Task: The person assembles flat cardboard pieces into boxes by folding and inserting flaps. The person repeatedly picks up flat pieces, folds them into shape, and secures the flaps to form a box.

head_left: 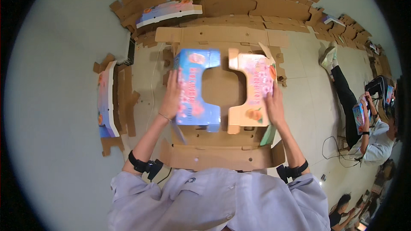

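In front of me lies a partly folded cardboard carton (pixel 192 140), its plain brown inner side facing up. Two printed side panels lean in over it: a blue and pink one (pixel 190 87) on the left and a peach-orange one (pixel 257 87) on the right, each with a rounded cut-out toward the middle. My left hand (pixel 171 97) holds the blue panel's outer edge, fingers pointing away from me. Along the peach panel's outer edge, my right hand (pixel 275 105) has its thumb near the printed face; its other fingers are partly hidden. Between the panels, brown cardboard shows through.
Brown cardboard pieces (pixel 231 5) line the far wall, with a printed carton (pixel 169 10) among them. Another printed carton (pixel 106 98) stands at the left. At the right, a seated person (pixel 372 137) handles a printed box, beside a black cable (pixel 336 149) on the floor.
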`<control>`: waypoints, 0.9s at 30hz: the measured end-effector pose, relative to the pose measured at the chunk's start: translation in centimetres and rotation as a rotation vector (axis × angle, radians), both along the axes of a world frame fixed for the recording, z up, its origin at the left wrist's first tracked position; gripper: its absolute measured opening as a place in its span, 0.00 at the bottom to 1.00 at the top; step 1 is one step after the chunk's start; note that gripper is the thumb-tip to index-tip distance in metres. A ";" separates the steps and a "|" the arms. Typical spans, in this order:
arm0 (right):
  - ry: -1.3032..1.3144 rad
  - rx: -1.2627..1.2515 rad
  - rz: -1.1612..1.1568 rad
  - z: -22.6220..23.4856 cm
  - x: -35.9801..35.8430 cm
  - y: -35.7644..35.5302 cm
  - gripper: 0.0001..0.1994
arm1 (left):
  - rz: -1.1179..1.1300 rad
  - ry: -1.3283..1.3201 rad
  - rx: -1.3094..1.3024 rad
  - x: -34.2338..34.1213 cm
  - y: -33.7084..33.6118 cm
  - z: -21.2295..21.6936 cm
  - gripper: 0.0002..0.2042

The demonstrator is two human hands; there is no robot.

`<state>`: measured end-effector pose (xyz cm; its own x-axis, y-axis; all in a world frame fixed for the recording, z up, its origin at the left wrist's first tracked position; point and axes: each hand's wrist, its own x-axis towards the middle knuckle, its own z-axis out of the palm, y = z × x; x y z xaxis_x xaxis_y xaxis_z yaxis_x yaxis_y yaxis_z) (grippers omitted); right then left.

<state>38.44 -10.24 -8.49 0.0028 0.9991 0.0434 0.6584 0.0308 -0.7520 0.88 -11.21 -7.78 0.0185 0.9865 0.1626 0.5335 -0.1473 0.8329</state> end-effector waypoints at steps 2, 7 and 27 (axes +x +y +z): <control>-0.150 -0.008 -0.013 0.6 -2.1 -1.1 0.33 | 0.093 0.609 0.017 2.8 -1.2 -0.3 0.33; -0.438 0.145 -0.150 1.3 -3.7 -1.7 0.36 | 0.140 0.864 0.083 5.6 -0.9 -0.3 0.34; 0.219 0.017 0.011 1.5 1.2 3.8 0.30 | 0.096 -0.283 -0.030 -2.9 3.4 2.4 0.27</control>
